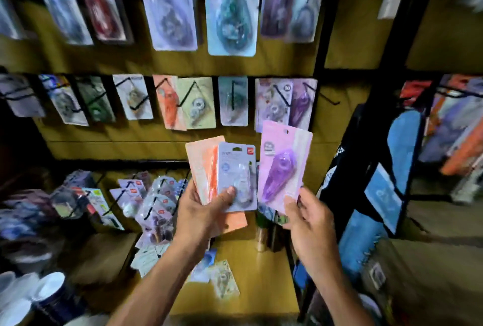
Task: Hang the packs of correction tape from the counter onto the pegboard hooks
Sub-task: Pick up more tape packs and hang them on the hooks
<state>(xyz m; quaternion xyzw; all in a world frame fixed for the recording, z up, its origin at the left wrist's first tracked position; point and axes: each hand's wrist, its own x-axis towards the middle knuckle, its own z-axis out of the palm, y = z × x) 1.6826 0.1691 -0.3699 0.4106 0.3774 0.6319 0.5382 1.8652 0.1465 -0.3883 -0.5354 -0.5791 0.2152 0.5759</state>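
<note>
Correction tape packs are split between both hands, held up in front of the yellow pegboard; the left hand grips a small fan of them, its thumb pressed across the face of a grey pack and its fingers curled behind, out of sight; behind the grey pack sits an orange pack, tilted to the left, its lower corner showing below the hand; the right hand pinches the bottom edge of a purple pack, thumb on the front and fingers curled at the back, and this pack stands nearly upright, just right of the grey pack and apart from it; the purple pack's top edge lies just below a hanging purple pack in the middle row of the pegboard, whether they touch I cannot tell; left of that hanging pack the same row holds further packs on black hooks, among them an orange one and a green one, all blurred; above them the top row carries larger packs, also blurred; below the grey pack, on the yellow counter, lie two loose packs side by side, well apart from the hands; left of the grey pack and lower, a bottom row of hooks holds crowded small packs.
</note>
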